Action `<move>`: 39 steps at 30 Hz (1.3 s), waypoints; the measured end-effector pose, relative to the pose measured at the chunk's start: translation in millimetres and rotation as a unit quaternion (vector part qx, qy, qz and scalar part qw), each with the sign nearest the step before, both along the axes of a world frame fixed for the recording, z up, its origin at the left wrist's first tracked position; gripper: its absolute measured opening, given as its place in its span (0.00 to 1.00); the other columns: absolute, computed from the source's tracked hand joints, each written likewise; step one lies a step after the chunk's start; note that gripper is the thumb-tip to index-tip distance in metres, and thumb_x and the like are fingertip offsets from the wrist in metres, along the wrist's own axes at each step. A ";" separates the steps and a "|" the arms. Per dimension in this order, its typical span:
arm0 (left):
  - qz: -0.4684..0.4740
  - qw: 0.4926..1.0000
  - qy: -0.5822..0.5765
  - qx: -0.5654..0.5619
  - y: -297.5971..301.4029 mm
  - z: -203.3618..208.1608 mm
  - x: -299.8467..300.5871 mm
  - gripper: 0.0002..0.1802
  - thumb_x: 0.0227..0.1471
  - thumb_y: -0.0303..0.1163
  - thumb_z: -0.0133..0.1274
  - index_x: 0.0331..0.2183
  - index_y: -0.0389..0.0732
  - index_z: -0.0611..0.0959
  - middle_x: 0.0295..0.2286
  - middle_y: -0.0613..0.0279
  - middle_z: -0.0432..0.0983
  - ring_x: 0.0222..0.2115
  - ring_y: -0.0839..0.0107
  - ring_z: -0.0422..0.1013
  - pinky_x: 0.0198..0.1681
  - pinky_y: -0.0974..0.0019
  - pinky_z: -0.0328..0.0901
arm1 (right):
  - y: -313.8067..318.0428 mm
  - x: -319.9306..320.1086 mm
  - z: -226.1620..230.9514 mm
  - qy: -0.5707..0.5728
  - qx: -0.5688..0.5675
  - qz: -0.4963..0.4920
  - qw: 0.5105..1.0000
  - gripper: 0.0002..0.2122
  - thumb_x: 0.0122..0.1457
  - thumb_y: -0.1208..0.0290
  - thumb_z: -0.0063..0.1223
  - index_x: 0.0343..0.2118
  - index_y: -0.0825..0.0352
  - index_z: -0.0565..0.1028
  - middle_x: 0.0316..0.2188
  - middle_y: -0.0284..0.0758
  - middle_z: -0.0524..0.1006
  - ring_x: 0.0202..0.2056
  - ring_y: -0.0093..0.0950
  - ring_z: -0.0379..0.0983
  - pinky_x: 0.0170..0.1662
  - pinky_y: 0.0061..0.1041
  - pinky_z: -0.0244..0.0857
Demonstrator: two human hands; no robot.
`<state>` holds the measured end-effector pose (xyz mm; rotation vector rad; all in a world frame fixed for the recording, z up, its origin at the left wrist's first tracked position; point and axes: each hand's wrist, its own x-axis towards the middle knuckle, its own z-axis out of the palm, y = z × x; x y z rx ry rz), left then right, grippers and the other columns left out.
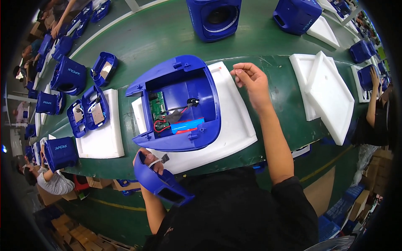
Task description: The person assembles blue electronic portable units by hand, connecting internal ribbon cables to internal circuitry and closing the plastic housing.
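Fairly bright, even light is falling on the green table [276, 81], seemingly coming from above; the white foam tray [331, 90] at right is showing little surface detail; shadow is darkening the inside of the blue housing [176, 94]; the near black shirt [234, 209] is swallowing its folds; the middle is looking crisp, while toward the left and right rims small shapes are blurring, straight edges are bowing and blackness is closing round.
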<state>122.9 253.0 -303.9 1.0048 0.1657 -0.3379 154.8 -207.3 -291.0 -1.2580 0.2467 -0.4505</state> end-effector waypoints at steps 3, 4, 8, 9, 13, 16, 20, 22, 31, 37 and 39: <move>0.011 1.000 -0.004 0.006 -5.6 8.9 -0.1 0.10 0.65 0.22 0.55 0.32 0.37 0.71 0.15 0.61 0.64 0.09 0.70 0.59 0.13 0.63 0.62 | 7.0 3.6 2.2 0.048 -0.295 -0.098 0.949 0.07 0.70 0.76 0.61 0.48 0.67 0.86 0.41 0.36 0.89 0.37 0.22 0.82 0.41 0.25 0.76; -0.005 1.000 -0.016 0.022 -2.8 7.8 0.6 0.10 0.65 0.22 0.55 0.32 0.38 0.70 0.15 0.61 0.64 0.10 0.70 0.60 0.13 0.63 0.61 | 11.2 4.3 1.2 0.045 -0.347 -0.105 0.931 0.07 0.69 0.76 0.62 0.46 0.64 0.87 0.40 0.35 0.89 0.37 0.27 0.84 0.43 0.28 0.77; -0.005 0.999 0.008 0.050 -0.1 3.6 -0.5 0.11 0.65 0.23 0.54 0.31 0.38 0.69 0.15 0.60 0.65 0.10 0.70 0.62 0.13 0.64 0.60 | 17.2 4.8 -3.2 0.022 -0.483 -0.122 0.867 0.08 0.66 0.78 0.63 0.46 0.64 0.87 0.39 0.37 0.87 0.36 0.36 0.83 0.43 0.34 0.77; -0.002 0.999 0.006 0.050 -1.2 4.8 -0.4 0.11 0.65 0.23 0.54 0.31 0.38 0.69 0.15 0.60 0.65 0.10 0.70 0.62 0.13 0.64 0.60 | 14.7 4.7 -4.6 0.018 -0.482 -0.120 0.868 0.08 0.66 0.78 0.63 0.46 0.64 0.87 0.39 0.37 0.87 0.36 0.36 0.83 0.43 0.34 0.77; -0.022 0.999 -0.011 0.044 -4.4 11.8 -0.1 0.12 0.66 0.25 0.54 0.30 0.38 0.69 0.15 0.59 0.68 0.11 0.72 0.64 0.14 0.66 0.59 | 12.7 7.6 -11.2 -0.032 -0.522 -0.116 0.845 0.08 0.66 0.79 0.62 0.46 0.64 0.86 0.39 0.39 0.87 0.37 0.38 0.83 0.44 0.36 0.77; -0.024 0.997 -0.018 0.065 -0.7 6.9 1.3 0.12 0.66 0.25 0.54 0.30 0.38 0.70 0.15 0.59 0.68 0.11 0.71 0.65 0.14 0.66 0.60 | 12.3 11.5 -15.3 0.007 -0.520 -0.106 0.848 0.08 0.67 0.79 0.62 0.46 0.66 0.86 0.39 0.41 0.87 0.38 0.40 0.84 0.45 0.36 0.77; -0.018 0.994 -0.034 0.103 1.9 -1.0 2.7 0.12 0.66 0.26 0.55 0.29 0.38 0.71 0.15 0.59 0.69 0.11 0.71 0.67 0.14 0.66 0.60 | 10.8 9.1 -21.5 0.019 -0.457 -0.135 0.879 0.08 0.68 0.78 0.61 0.48 0.67 0.85 0.39 0.43 0.88 0.39 0.38 0.86 0.44 0.34 0.78; -0.017 0.993 -0.051 0.109 2.6 -2.3 1.8 0.12 0.66 0.26 0.55 0.29 0.38 0.71 0.15 0.59 0.69 0.11 0.71 0.67 0.14 0.66 0.60 | 13.7 4.6 -18.6 0.019 -0.421 -0.166 0.891 0.08 0.69 0.77 0.61 0.48 0.67 0.85 0.39 0.41 0.88 0.38 0.34 0.86 0.44 0.33 0.78; -0.066 0.997 -0.024 0.035 25.5 -29.2 3.8 0.05 0.69 0.21 0.52 0.42 0.44 0.78 0.19 0.60 0.69 0.16 0.68 0.68 0.17 0.60 0.70 | 31.9 -29.5 25.6 0.003 0.063 -0.044 0.997 0.14 0.72 0.76 0.61 0.57 0.74 0.79 0.46 0.38 0.86 0.42 0.23 0.80 0.49 0.23 0.75; -0.057 0.994 -0.065 0.068 8.3 -2.8 0.6 0.11 0.67 0.25 0.58 0.32 0.36 0.74 0.22 0.63 0.74 0.17 0.76 0.69 0.20 0.69 0.66 | 38.5 -48.4 33.8 -0.053 0.274 0.061 0.958 0.15 0.72 0.77 0.62 0.58 0.74 0.78 0.46 0.38 0.85 0.42 0.23 0.79 0.48 0.23 0.75; -0.054 0.993 -0.064 0.081 14.8 -12.0 0.8 0.11 0.67 0.26 0.58 0.32 0.36 0.74 0.22 0.64 0.74 0.17 0.76 0.70 0.20 0.69 0.66 | 44.4 -44.6 36.4 -0.060 0.283 0.074 0.954 0.15 0.72 0.77 0.62 0.58 0.75 0.78 0.45 0.38 0.85 0.42 0.24 0.80 0.48 0.23 0.75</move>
